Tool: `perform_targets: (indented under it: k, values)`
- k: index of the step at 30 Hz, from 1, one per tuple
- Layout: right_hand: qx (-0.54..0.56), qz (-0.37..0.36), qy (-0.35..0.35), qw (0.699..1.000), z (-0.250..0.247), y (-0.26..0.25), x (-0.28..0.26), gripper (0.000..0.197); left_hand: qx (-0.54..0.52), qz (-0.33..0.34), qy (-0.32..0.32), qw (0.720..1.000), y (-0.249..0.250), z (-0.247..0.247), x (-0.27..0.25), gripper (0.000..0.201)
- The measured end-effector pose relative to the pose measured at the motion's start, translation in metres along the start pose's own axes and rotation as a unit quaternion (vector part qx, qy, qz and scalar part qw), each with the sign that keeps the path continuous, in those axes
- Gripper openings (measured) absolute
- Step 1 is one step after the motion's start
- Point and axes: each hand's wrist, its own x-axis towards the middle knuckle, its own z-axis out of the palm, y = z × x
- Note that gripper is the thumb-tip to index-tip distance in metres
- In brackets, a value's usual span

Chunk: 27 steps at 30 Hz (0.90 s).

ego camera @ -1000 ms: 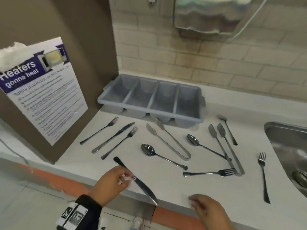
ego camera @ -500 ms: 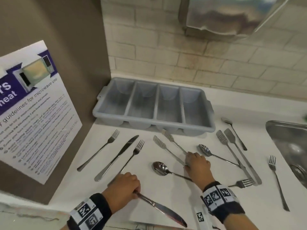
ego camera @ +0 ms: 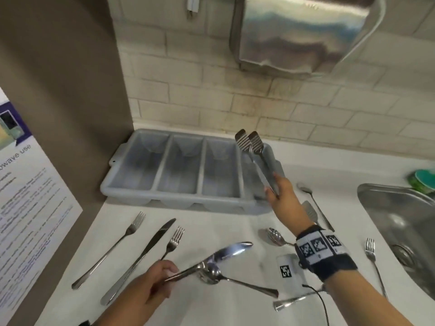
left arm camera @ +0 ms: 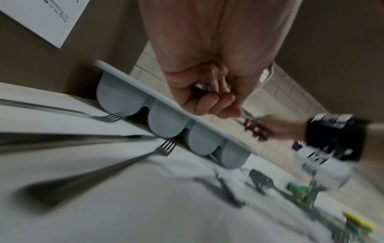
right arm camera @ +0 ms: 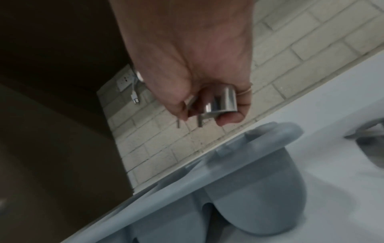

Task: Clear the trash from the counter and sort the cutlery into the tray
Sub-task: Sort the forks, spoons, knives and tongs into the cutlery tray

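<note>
White desk (ego camera: 211,309) runs along a pale brick wall (ego camera: 211,102), with a shiny metal box (ego camera: 303,34) hung on that wall; a grey tray (ego camera: 131,196) with four long slots sits at the back of the desk, against the wall; all four slots look bare, though the slot nearest the sink is partly hidden.

Right hand (ego camera: 281,191) is up over the tray's sink-side end; its fingers are curled round the bent end of the tongs (ego camera: 255,156), and the tongs' ridged tips point up toward the wall; the right wrist view shows the same grip (right arm camera: 209,105) on the shiny loop.

Left hand (ego camera: 150,282) is in front of the tray, low over the desk; it pinches the handle of a knife (ego camera: 221,255), whose blade is off the desk and points toward the sink (ego camera: 400,231).

On the desk in front of the tray lie two forks (ego camera: 131,229), another knife (ego camera: 150,245), and a spoon (ego camera: 209,276) under the held knife; more cutlery lies between the tray and the sink.
</note>
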Motion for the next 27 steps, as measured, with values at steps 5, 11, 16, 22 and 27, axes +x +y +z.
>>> perform_targets:
  k: [5,11,16,22,27]
  values:
    - [-0.119,0.111,-0.038,0.986,0.031,0.010,0.056,0.036,-0.095,0.013,0.135,0.986,0.041,-0.009,0.042,0.043]
    - [-0.235,0.109,-0.079,0.963,0.051,0.009,0.063,0.053,-0.098,-0.043,0.154,0.982,0.089,0.014,0.130,0.045]
    - [-0.252,0.133,-0.219,0.933,0.054,0.009,0.067,0.042,0.046,-0.055,0.157,0.985,0.100,0.037,0.209,0.053]
    - [-0.146,-0.006,-0.086,0.986,0.022,0.014,0.046,0.050,0.200,-0.142,0.084,0.966,0.087,0.045,0.262,0.063]
    - [-0.104,-0.092,0.010,0.990,-0.022,0.051,-0.028,0.025,0.265,-0.163,-0.009,0.950,0.068,0.042,0.285,0.042]
